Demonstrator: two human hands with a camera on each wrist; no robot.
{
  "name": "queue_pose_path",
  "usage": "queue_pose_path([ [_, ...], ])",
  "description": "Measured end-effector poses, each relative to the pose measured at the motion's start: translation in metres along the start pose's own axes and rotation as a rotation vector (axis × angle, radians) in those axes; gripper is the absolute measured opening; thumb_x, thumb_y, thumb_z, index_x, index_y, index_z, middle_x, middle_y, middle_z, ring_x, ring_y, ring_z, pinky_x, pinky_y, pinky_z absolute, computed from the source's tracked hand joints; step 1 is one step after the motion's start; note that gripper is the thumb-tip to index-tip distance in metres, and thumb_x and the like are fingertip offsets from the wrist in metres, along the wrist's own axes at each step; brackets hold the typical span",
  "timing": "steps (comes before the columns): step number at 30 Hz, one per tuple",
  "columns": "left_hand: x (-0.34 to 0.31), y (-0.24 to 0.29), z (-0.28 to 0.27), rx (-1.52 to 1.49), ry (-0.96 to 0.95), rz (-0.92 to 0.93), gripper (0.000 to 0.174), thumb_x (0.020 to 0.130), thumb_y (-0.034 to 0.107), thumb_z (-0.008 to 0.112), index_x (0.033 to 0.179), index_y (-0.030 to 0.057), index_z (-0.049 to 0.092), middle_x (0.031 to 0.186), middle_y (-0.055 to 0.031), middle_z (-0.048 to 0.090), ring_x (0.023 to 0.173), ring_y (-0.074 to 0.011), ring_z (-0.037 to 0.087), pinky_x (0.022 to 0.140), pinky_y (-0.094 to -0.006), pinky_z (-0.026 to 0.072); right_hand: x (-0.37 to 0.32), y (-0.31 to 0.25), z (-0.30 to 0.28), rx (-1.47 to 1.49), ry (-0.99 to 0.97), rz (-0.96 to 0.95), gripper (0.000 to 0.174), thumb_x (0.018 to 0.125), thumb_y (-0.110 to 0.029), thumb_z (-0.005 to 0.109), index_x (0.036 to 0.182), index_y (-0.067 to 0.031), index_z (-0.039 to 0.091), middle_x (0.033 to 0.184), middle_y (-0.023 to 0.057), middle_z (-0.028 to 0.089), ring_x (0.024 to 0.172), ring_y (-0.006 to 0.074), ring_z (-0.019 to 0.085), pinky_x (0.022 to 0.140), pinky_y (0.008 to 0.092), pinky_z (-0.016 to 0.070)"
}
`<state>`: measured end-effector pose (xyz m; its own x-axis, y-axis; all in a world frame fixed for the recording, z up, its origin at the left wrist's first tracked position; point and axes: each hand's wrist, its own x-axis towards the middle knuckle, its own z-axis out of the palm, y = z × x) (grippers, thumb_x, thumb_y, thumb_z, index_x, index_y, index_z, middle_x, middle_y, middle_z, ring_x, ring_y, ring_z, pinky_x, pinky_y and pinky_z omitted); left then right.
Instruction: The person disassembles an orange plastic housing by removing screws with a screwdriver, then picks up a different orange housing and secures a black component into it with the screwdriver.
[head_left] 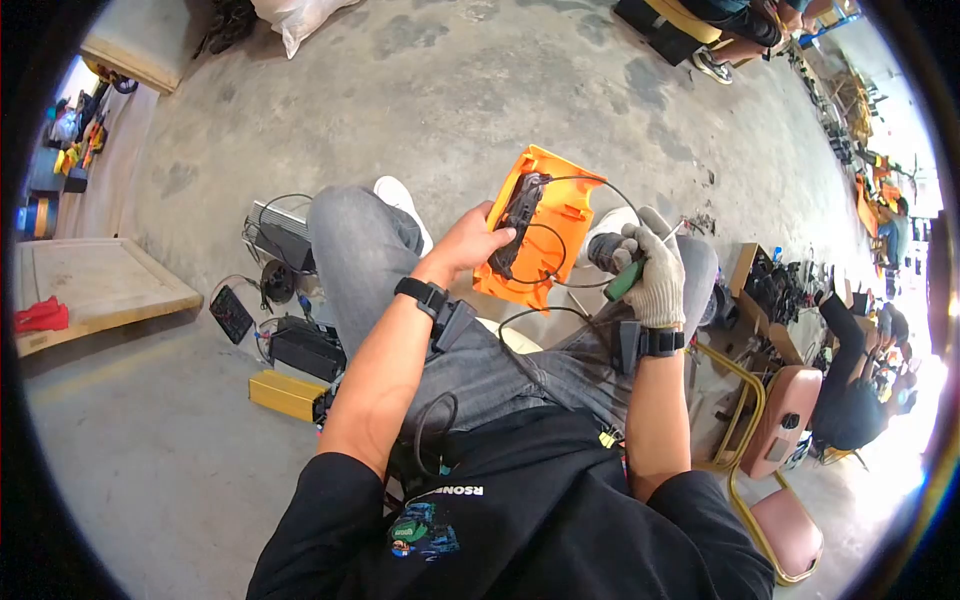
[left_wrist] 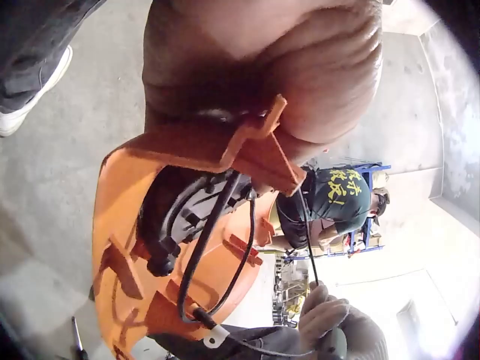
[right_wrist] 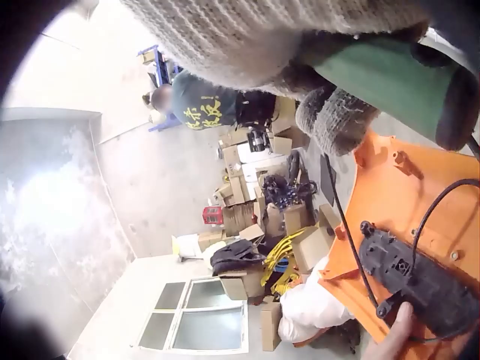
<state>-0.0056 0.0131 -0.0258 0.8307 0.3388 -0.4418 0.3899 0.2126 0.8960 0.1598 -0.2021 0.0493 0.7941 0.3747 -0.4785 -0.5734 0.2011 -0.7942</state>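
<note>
The bare left hand (head_left: 474, 240) grips the near-left edge of an orange plastic shell (head_left: 575, 215), its thumb against a black module (head_left: 520, 225) seated inside. Black cables loop from the module; one runs to the right hand, and a small metal ring tag (left_wrist: 215, 335) shows on a cable in the left wrist view. On the right hand (head_left: 655, 275) is a grey-white knitted glove. Its fingers curl round a green handle (right_wrist: 390, 86), with a cable passing by the fingertips. A thin metal shaft (head_left: 676, 229) shows beside the glove.
Black boxes with wires and a gold box (head_left: 285, 394) lie on the floor at left, near a wooden panel (head_left: 100, 285). A pink folding chair (head_left: 783, 420) stands at right beside a cardboard box (head_left: 745, 268). Other people sit at the upper and far right.
</note>
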Motion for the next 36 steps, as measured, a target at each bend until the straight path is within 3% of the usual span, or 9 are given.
queue_pose_path([
  [5, -0.002, 0.004, 0.000, -0.071, -0.015, -0.001, 0.037, 0.095, 0.010, 0.068, 0.127, -0.0059, 0.057, 0.115, -0.0114, 0.069, 0.105, -0.0173, 0.064, 0.096, -0.0337, 0.0504, 0.003, 0.000, 0.000, -0.056, 0.043, -0.014, 0.037, 0.098, -0.001, 0.055, 0.135, -0.0003, 0.053, 0.097, 0.0123, 0.065, 0.071, 0.0142, 0.062, 0.058, 0.0262, 0.0567],
  [11, -0.002, 0.004, 0.000, -0.103, -0.021, -0.016, 0.041, 0.094, 0.009, 0.068, 0.131, -0.0047, 0.057, 0.118, -0.0105, 0.069, 0.106, -0.0171, 0.065, 0.096, -0.0327, 0.0516, -0.001, 0.009, 0.010, -0.131, -0.120, 0.000, 0.037, 0.096, -0.002, 0.053, 0.132, 0.0078, 0.054, 0.103, 0.0122, 0.067, 0.073, 0.0148, 0.064, 0.061, 0.0265, 0.0557],
  [17, -0.003, 0.004, -0.002, -0.100, -0.057, -0.005, 0.043, 0.096, 0.013, 0.069, 0.134, -0.0017, 0.057, 0.120, -0.0074, 0.068, 0.107, -0.0157, 0.064, 0.096, -0.0321, 0.0508, -0.001, 0.018, 0.011, -0.402, -0.112, 0.054, 0.046, 0.094, -0.004, 0.054, 0.138, 0.0092, 0.053, 0.103, 0.0080, 0.067, 0.076, 0.0131, 0.064, 0.063, 0.0255, 0.0557],
  [25, -0.003, 0.001, -0.002, -0.237, 0.031, 0.011, 0.041, 0.093, 0.014, 0.071, 0.129, -0.0012, 0.060, 0.115, -0.0087, 0.069, 0.102, -0.0177, 0.066, 0.093, -0.0330, 0.0524, -0.010, 0.026, 0.012, -0.558, -0.207, 0.176, 0.039, 0.092, -0.001, 0.057, 0.131, 0.0073, 0.057, 0.087, 0.0051, 0.065, 0.061, 0.0096, 0.057, 0.053, 0.0236, 0.0464],
  [29, -0.001, -0.001, -0.006, -0.288, 0.040, 0.024, 0.040, 0.093, 0.014, 0.071, 0.129, -0.0010, 0.060, 0.115, -0.0087, 0.069, 0.103, -0.0175, 0.065, 0.092, -0.0328, 0.0525, -0.011, 0.027, 0.011, -0.668, -0.236, 0.141, 0.038, 0.092, -0.006, 0.059, 0.129, 0.0047, 0.063, 0.081, 0.0032, 0.065, 0.060, 0.0091, 0.058, 0.053, 0.0235, 0.0500],
  [32, -0.001, -0.002, -0.008, -0.275, 0.012, 0.010, 0.048, 0.095, 0.012, 0.069, 0.139, -0.0015, 0.055, 0.122, -0.0087, 0.068, 0.108, -0.0179, 0.066, 0.096, -0.0332, 0.0527, -0.015, 0.026, 0.015, -0.708, -0.230, 0.127, 0.038, 0.093, -0.007, 0.058, 0.130, 0.0018, 0.064, 0.081, 0.0034, 0.064, 0.059, 0.0094, 0.058, 0.053, 0.0238, 0.0503],
  [34, -0.002, 0.000, -0.007, -0.324, 0.045, 0.028, 0.040, 0.092, 0.013, 0.070, 0.128, -0.0020, 0.061, 0.113, -0.0091, 0.069, 0.101, -0.0171, 0.066, 0.090, -0.0313, 0.0529, -0.015, 0.025, 0.016, -0.742, -0.227, 0.118, 0.037, 0.094, -0.007, 0.058, 0.130, 0.0010, 0.064, 0.081, 0.0034, 0.064, 0.059, 0.0094, 0.058, 0.053, 0.0241, 0.0505],
  [36, -0.002, 0.001, -0.008, -0.345, 0.053, 0.016, 0.039, 0.092, 0.012, 0.070, 0.127, -0.0023, 0.061, 0.113, -0.0092, 0.070, 0.100, -0.0171, 0.067, 0.090, -0.0314, 0.0531, -0.015, 0.026, 0.016, -0.774, -0.224, 0.109, 0.037, 0.094, -0.007, 0.057, 0.130, 0.0002, 0.065, 0.080, 0.0034, 0.064, 0.059, 0.0095, 0.058, 0.053, 0.0245, 0.0507],
])
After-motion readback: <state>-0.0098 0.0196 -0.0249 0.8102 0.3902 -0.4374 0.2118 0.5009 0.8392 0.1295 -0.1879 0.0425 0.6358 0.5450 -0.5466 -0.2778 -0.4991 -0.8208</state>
